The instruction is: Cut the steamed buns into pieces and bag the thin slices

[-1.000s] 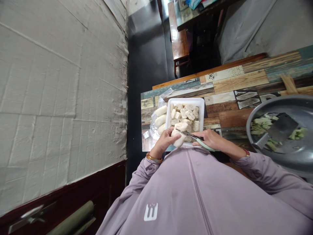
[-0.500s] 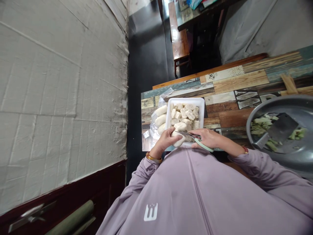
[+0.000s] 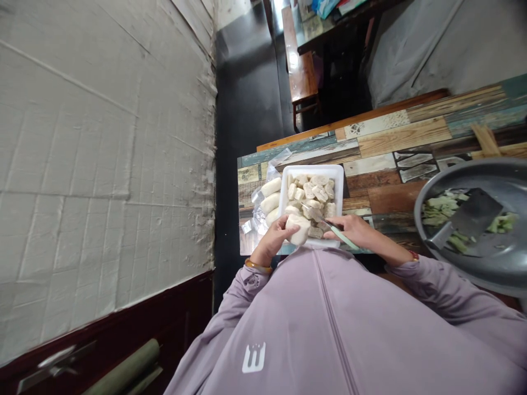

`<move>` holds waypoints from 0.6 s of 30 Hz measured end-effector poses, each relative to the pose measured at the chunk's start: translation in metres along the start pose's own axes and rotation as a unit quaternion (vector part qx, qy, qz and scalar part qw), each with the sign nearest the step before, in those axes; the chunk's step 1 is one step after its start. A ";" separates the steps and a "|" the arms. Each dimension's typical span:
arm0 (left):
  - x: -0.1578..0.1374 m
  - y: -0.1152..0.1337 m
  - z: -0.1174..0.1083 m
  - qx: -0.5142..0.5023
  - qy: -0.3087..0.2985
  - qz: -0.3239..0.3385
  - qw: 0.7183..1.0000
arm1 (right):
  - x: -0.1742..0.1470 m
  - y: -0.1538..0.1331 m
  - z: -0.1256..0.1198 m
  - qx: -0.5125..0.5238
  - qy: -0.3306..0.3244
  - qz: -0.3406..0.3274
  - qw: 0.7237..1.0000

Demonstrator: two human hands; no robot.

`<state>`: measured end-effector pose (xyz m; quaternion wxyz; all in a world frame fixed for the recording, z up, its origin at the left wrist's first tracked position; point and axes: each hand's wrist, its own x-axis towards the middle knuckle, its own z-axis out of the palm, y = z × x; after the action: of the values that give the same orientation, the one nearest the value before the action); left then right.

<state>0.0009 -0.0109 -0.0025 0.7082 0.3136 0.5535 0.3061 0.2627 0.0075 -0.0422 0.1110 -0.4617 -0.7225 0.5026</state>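
Note:
My left hand [image 3: 275, 239] is closed on a white steamed bun [image 3: 298, 229], held over the near left corner of a white tray [image 3: 338, 189]. Cut bun pieces [image 3: 319, 192] fill the tray. In my right hand [image 3: 349, 229] is a pair of scissors [image 3: 341, 236] with pale green handles. The blades point left and away from me, over the cut pieces, apart from the held bun. Left of the tray, several whole steamed buns [image 3: 270, 203] lie in a clear plastic bag [image 3: 256, 219].
A large metal basin [image 3: 510, 263] at the right holds chopped greens [image 3: 442, 208] and a cleaver [image 3: 473, 216]. The table [image 3: 387, 200] has a wood-plank pattern. A wall [image 3: 102, 164] rises at the left. Beyond stand a wooden bench [image 3: 303, 79] and another table [image 3: 313, 30].
The scissor blades have moved off the held bun to over the tray. The bun now shows a broad face in my left hand, and a piece from above it is no longer there.

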 end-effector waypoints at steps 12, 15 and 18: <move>0.002 -0.003 0.000 -0.126 0.036 0.026 0.991 | -0.011 -0.002 -0.001 0.051 -0.010 -0.010 0.999; 0.000 -0.001 0.000 -0.105 0.027 0.021 0.994 | -0.011 -0.001 0.000 0.047 -0.030 -0.015 0.998; 0.000 0.001 0.000 -0.073 0.030 0.038 0.996 | -0.012 0.000 -0.001 0.041 -0.047 -0.009 0.998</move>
<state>0.0009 -0.0108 -0.0019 0.6999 0.2727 0.5386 0.3816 0.2700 -0.0010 -0.0382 0.0999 -0.4257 -0.7102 0.5518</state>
